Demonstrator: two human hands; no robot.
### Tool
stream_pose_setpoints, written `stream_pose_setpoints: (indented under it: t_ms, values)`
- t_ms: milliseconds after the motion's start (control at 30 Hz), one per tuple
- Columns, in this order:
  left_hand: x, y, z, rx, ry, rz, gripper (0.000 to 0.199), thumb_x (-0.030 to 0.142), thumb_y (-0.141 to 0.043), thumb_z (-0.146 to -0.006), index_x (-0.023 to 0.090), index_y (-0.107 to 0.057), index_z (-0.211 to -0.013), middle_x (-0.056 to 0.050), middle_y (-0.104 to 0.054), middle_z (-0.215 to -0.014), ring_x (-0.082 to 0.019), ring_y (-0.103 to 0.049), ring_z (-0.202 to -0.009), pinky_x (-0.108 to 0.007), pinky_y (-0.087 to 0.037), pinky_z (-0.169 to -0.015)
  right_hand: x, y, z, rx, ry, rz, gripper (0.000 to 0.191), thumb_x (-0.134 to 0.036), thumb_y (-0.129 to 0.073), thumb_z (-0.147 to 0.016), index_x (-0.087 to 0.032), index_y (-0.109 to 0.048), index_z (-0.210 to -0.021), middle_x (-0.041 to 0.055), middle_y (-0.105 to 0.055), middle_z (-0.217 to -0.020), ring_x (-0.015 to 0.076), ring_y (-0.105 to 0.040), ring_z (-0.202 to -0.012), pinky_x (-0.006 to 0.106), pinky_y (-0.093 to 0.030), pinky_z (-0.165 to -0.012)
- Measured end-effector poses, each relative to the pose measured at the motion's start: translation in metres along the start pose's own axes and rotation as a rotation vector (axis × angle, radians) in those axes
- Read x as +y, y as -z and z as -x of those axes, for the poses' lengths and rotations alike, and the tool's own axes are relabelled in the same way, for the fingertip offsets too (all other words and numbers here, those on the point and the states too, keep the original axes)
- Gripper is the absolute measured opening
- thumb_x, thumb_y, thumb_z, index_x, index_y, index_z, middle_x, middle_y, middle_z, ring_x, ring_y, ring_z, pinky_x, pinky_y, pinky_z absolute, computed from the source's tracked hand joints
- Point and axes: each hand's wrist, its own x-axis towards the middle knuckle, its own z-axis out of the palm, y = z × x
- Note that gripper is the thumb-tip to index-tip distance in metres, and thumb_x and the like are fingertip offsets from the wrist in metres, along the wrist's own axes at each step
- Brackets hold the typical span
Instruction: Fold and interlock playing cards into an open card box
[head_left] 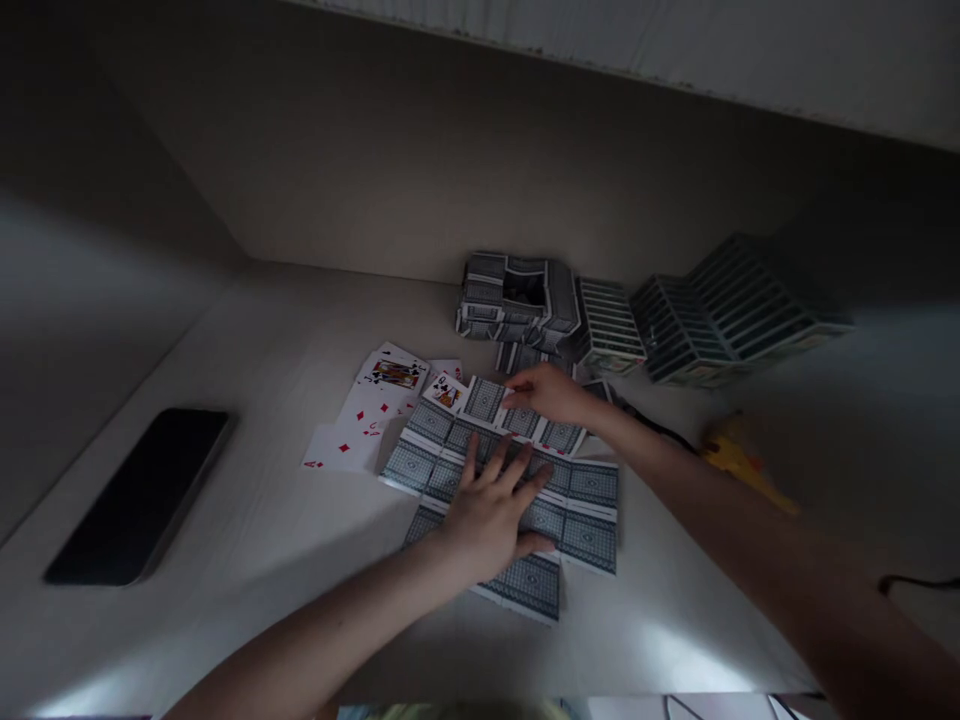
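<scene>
On the pale desktop [262,370], under both hands, lies a patchwork of face-down cards [592,540], set edge to edge; clock read from its middle, 12 = away from the wearer. Prob. v. light; each card thin, springy, a bit slick, easy to crease; seams look like the weak spots, tho can't tell if they're glued. Best hold, I'd say: flat palm on the middle, fingertips on an outer edge, no hard pinch nr a seam. L hand [491,500] does abt that: palm down mid-patchwork, fingers fanned wide, thumb out twd 4, nothing gripped. R hand [551,392] is over the far row [484,402] at approx 12, fingers curled, thumb & index close tog. at the cards; whether they pinch an edge or just touch, can't tell, fingertips partly hidden. Nearby: loose face-up cards [345,440] btwn 9 & 10, phone [142,497] well out at 9, card-built model w/ a square opening [480,285] at 12, slatted card structure [720,310] abt 2, blurry yellow tool [739,460] approx 3.
</scene>
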Motion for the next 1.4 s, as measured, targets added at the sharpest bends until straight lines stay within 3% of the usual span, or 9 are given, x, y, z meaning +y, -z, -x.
stream_pose_setpoints:
  t_ms: [467, 633, 700, 800, 933, 967, 1133, 1400]
  values:
    - [0.002, -0.003, 0.003, 0.014, 0.021, 0.015, 0.068, 0.064, -0.040, -0.072, 0.030, -0.034, -0.129, -0.007, -0.033, -0.136, -0.031, -0.018, -0.128, -0.058, -0.010, -0.101, 0.011, 0.003, -0.008, -0.001, -0.005, -0.021, 0.017, -0.027, -0.064, -0.066, -0.015, -0.069, -0.077, -0.0002, -0.067, -0.066, 0.0131, -0.059, -0.061, 0.022, -0.043, -0.056]
    - [0.005, -0.001, 0.003, 0.017, 0.028, 0.058, 0.068, 0.062, -0.045, -0.071, 0.029, -0.035, -0.128, -0.007, -0.033, -0.136, -0.031, -0.017, -0.128, -0.058, -0.010, -0.101, 0.000, 0.000, -0.004, 0.049, 0.047, -0.072, 0.027, -0.024, -0.066, -0.065, -0.017, -0.064, -0.090, 0.0014, -0.068, -0.082, 0.0142, -0.062, -0.076, 0.024, -0.046, -0.068]
    - [0.005, 0.005, 0.001, 0.022, 0.022, 0.102, 0.064, 0.057, -0.051, -0.070, 0.026, -0.039, -0.126, -0.008, -0.035, -0.134, -0.029, -0.021, -0.127, -0.054, -0.015, -0.102, -0.004, -0.003, -0.003, 0.093, 0.059, -0.036, 0.029, -0.026, -0.066, -0.066, -0.017, -0.063, -0.093, 0.0027, -0.068, -0.086, 0.0146, -0.061, -0.080, 0.025, -0.046, -0.071]
    - [-0.005, 0.024, -0.005, 0.120, 0.074, 0.185, 0.042, 0.036, -0.052, -0.078, 0.023, -0.047, -0.118, -0.008, -0.042, -0.126, -0.022, -0.033, -0.120, -0.039, -0.032, -0.098, -0.006, -0.005, -0.002, 0.115, 0.070, 0.024, 0.025, -0.025, -0.063, -0.070, -0.017, -0.063, -0.093, 0.0035, -0.067, -0.088, 0.0144, -0.061, -0.080, 0.025, -0.045, -0.071]
    - [-0.046, 0.049, -0.015, 0.446, 0.318, 0.104, 0.034, 0.019, -0.045, -0.081, 0.020, -0.049, -0.115, -0.008, -0.050, -0.115, -0.022, -0.042, -0.109, -0.039, -0.034, -0.095, -0.005, -0.006, 0.000, 0.132, 0.109, 0.020, 0.022, -0.024, -0.061, -0.071, -0.018, -0.065, -0.092, 0.0026, -0.068, -0.089, 0.0142, -0.061, -0.079, 0.025, -0.045, -0.072]
    - [-0.058, 0.052, -0.017, 0.467, 0.370, 0.080, 0.035, 0.020, -0.045, -0.081, 0.018, -0.048, -0.116, -0.009, -0.051, -0.115, -0.022, -0.044, -0.109, -0.038, -0.034, -0.095, -0.006, -0.007, 0.000, 0.139, 0.104, 0.015, 0.022, -0.025, -0.060, -0.072, -0.018, -0.065, -0.092, 0.0022, -0.068, -0.088, 0.0143, -0.061, -0.078, 0.025, -0.045, -0.071]
    - [-0.102, 0.049, -0.019, 0.296, 0.497, 0.121, 0.027, 0.023, -0.039, -0.084, 0.017, -0.058, -0.102, -0.007, -0.064, -0.097, -0.018, -0.059, -0.086, -0.027, -0.044, -0.076, -0.015, -0.008, 0.005, 0.185, 0.113, 0.073, 0.019, -0.026, -0.054, -0.078, -0.020, -0.067, -0.090, 0.0022, -0.069, -0.089, 0.0156, -0.062, -0.079, 0.026, -0.046, -0.070]
    - [-0.088, 0.065, -0.025, 0.086, 0.407, -0.076, 0.024, 0.016, -0.040, -0.079, 0.020, -0.062, -0.087, -0.006, -0.066, -0.085, -0.019, -0.061, -0.078, -0.027, -0.043, -0.065, -0.030, -0.014, 0.017, 0.216, 0.195, 0.264, 0.023, -0.018, -0.049, -0.080, -0.024, -0.067, -0.093, 0.0007, -0.068, -0.096, 0.0177, -0.063, -0.085, 0.028, -0.047, -0.075]
